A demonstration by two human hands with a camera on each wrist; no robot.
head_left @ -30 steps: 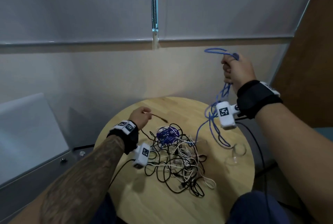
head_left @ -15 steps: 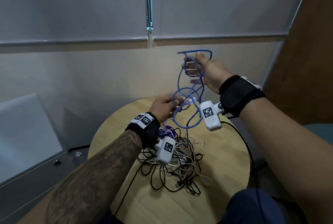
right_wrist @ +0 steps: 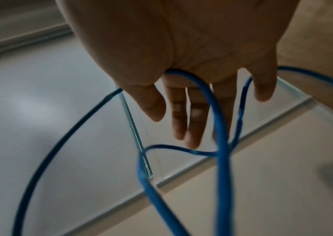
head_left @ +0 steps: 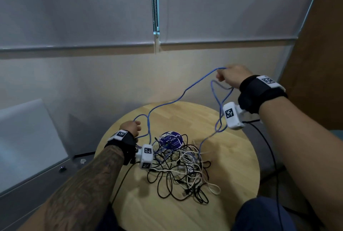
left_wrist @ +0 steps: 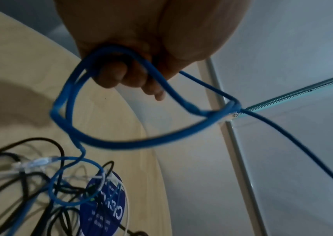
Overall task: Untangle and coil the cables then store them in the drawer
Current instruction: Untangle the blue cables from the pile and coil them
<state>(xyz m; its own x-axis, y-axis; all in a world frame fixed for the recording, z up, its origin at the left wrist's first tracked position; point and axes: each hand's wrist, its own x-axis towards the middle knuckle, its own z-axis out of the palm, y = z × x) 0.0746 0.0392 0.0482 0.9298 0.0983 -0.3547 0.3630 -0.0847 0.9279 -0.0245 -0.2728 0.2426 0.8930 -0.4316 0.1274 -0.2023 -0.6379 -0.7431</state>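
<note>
Two hands, one blue cable (head_left: 167, 103) strung between.
Left hand (head_left: 131, 127) grips a loop, frame centre-left; right hand (head_left: 231, 77) grips it upper right, above tangled cables (head_left: 178, 165) on bench (head_left: 232, 165).

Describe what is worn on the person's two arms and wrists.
Both forearms are bare; the left forearm is tattooed. Each wrist wears a black strap topped by a white tag with a black square code, and carries a white boxy camera with similar codes and a black lead.

The blue cable (head_left: 185, 91) vanishes into the tangled cable pile (head_left: 178, 167), its far end untraceable
</note>
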